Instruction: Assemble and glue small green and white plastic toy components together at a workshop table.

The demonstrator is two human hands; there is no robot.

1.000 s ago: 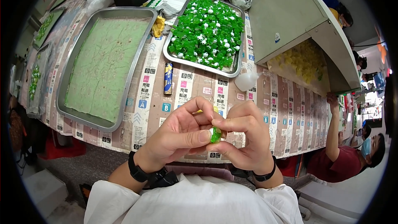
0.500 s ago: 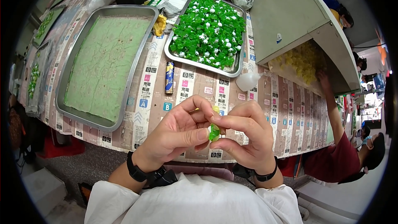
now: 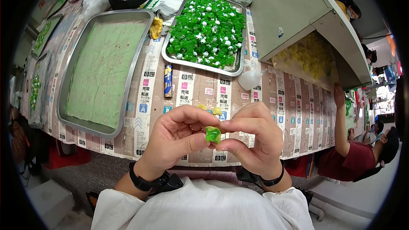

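Above the table's near edge, my left hand [image 3: 172, 138] pinches a small green and yellow plastic piece [image 3: 213, 134] between thumb and fingers. My right hand [image 3: 254, 138] closes on the same piece from the other side, thumb below and index finger at its top. The fingers hide part of it. Just beyond the fingertips, small yellow pieces [image 3: 217, 110] lie on the table. Farther off, a metal tray [image 3: 200, 67] holds many glossy green pieces [image 3: 204, 30] mixed with white ball-like ones.
At left stands a metal tray with a pale green lining [image 3: 102, 72]. A blue and yellow tube [image 3: 168, 81] and a white squeeze bottle [image 3: 250, 79] sit mid-table. To the right, a grey open-fronted box [image 3: 289, 12] shelters yellow pieces [image 3: 306, 57]; another person's arm [image 3: 341, 119] is beside it.
Between my fingers the piece has turned, showing more of its green and yellow face. The other person's hand has drawn back from inside the box to its front edge.
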